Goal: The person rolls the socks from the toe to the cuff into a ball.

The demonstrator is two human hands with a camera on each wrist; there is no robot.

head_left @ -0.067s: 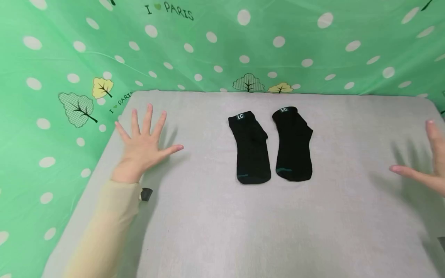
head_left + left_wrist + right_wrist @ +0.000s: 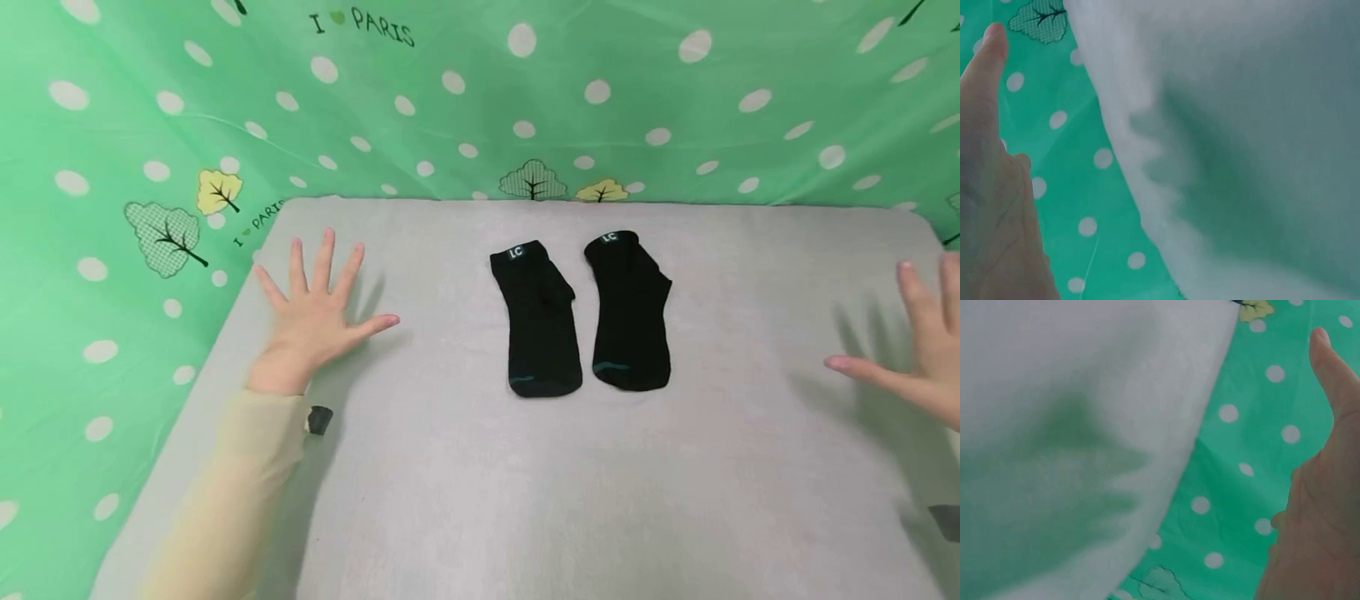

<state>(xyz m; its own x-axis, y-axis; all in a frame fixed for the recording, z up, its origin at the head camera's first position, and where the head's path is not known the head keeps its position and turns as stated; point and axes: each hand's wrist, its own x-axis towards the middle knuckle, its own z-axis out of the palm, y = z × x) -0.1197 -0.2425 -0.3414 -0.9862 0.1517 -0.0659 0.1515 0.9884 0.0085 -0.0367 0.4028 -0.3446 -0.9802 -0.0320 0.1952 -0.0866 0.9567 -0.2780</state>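
We see the fingers [image 2: 323,260] of the left hand [image 2: 307,329] spread wide and holding nothing, above the table [image 2: 435,500] near its left edge; the right hand [image 2: 930,354] is cut off by the frame, but its thumb and the two fingers we can see are stretched out, gripping nothing; both palms stand well apart from the left sock [image 2: 542,325] and right sock [image 2: 632,321], which lie flat between them, cuffs to the far side, toes towards us, close together without touching; from here, we judge, a pinch at one could drag or rumple its neighbour, because the gap is so narrow; the cloth looks soft, so a careless grasp might take one layer only or fold a heel under; a small dark piece [image 2: 320,420] by the left sleeve [image 2: 232,492] might catch if that arm swept low; what it is we cannot tell; a dotted green cloth [image 2: 420,83] rises behind the table and along its left side, limiting reach there; nothing blocks the way to either sock.
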